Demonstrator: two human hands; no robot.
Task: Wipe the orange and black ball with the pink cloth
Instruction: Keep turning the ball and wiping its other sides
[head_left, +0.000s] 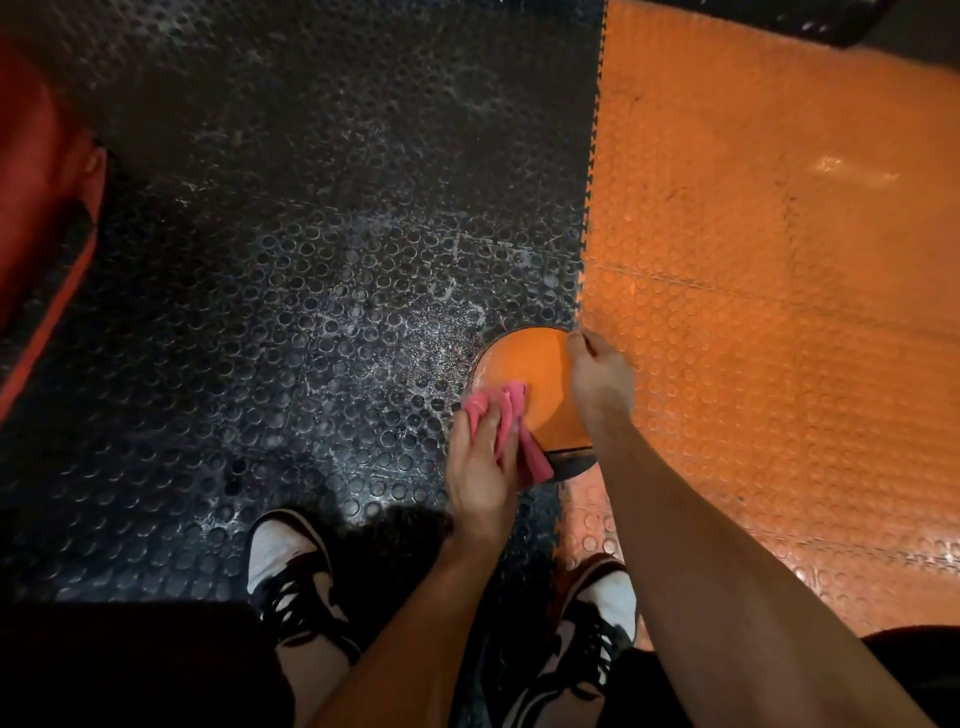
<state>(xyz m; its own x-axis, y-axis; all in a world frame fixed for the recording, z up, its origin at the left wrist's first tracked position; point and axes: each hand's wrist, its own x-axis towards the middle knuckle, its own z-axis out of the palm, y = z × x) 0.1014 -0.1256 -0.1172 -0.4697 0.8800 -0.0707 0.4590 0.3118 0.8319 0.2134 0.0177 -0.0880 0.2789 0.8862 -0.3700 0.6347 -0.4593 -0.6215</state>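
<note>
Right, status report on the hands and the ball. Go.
Left hand grips pink cloth, pressed on ball. Right hand holds ball's far side. Ball on floor at the black-orange mat seam. Nothing in the way.

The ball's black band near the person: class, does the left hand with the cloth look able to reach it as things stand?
Probably yes. The left hand already presses the pink cloth on the ball, beside the black band. Nothing lies between; the right hand holds the far side.
</note>
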